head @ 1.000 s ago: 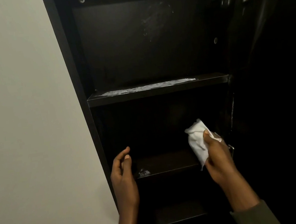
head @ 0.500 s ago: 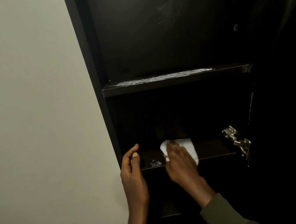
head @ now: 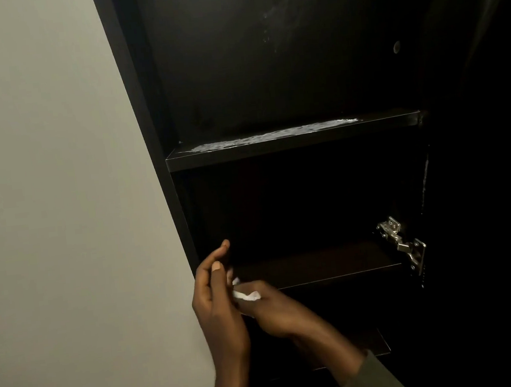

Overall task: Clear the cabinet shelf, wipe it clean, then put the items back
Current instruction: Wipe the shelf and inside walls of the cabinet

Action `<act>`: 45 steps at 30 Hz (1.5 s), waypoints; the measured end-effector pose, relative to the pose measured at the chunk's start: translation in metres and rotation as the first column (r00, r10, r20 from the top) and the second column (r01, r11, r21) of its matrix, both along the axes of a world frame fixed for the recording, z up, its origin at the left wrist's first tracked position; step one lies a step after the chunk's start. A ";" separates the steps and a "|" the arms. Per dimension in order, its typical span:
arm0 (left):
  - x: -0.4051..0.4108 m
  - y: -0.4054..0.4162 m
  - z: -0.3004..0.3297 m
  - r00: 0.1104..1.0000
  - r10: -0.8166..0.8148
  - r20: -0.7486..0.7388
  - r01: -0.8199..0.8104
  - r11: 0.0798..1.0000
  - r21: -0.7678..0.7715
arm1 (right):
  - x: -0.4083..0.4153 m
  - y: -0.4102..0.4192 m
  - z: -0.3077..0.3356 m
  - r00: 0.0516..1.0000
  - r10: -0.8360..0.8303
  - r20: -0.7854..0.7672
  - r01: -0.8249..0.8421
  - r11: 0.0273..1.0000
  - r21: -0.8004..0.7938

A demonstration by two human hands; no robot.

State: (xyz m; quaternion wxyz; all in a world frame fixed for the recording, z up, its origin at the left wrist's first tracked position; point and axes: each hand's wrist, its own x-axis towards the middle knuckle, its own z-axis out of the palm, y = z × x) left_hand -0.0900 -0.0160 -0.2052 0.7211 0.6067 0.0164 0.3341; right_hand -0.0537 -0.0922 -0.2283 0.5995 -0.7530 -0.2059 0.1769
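Observation:
A dark cabinet stands open in the head view. Its lower shelf (head: pixel 318 265) is bare and dark. My right hand (head: pixel 273 311) grips a crumpled white wipe (head: pixel 247 295) at the shelf's front left corner. Most of the wipe is hidden under my fingers. My left hand (head: pixel 218 304) is held upright beside it at the cabinet's left edge, fingers relaxed and holding nothing. The upper shelf (head: pixel 290 144) carries a long white smear along its top.
A pale wall (head: pixel 61 213) runs along the left of the cabinet's side panel (head: pixel 141 110). A metal hinge (head: pixel 401 245) sticks out at the right end of the lower shelf. White marks show on the back panel (head: pixel 279 14). Another shelf (head: pixel 370 342) lies below.
My right hand has swept the wipe leftward along the lower shelf to its front left corner, next to my left hand. The small white speck there is no longer visible.

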 end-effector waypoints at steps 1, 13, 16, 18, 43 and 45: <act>-0.002 0.001 0.002 1.000 -0.007 0.019 0.007 1.000 -0.016 | -0.003 -0.008 0.000 0.993 0.035 -0.113 -0.015 0.985 0.173; 0.019 0.001 -0.005 0.983 -0.175 -0.057 0.178 0.983 0.041 | 0.016 -0.146 0.022 0.595 -0.777 0.204 0.743 0.629 0.228; 0.030 0.000 -0.010 0.970 -0.210 -0.122 0.219 0.973 0.069 | 0.018 -0.137 0.013 0.507 -0.637 0.580 0.808 0.586 -0.062; 0.034 0.001 -0.012 0.966 -0.210 -0.149 0.224 0.971 0.083 | 0.026 -0.127 -0.005 0.552 -0.469 0.689 0.789 0.562 -0.249; -0.006 0.016 0.005 0.961 0.227 0.156 -0.205 0.968 -0.147 | 0.012 -0.031 0.025 0.958 0.008 -0.288 0.145 0.850 0.506; -0.007 0.016 0.005 0.959 0.234 0.157 -0.214 0.967 -0.138 | 0.012 -0.059 0.037 0.955 -0.040 -0.294 0.228 0.734 0.639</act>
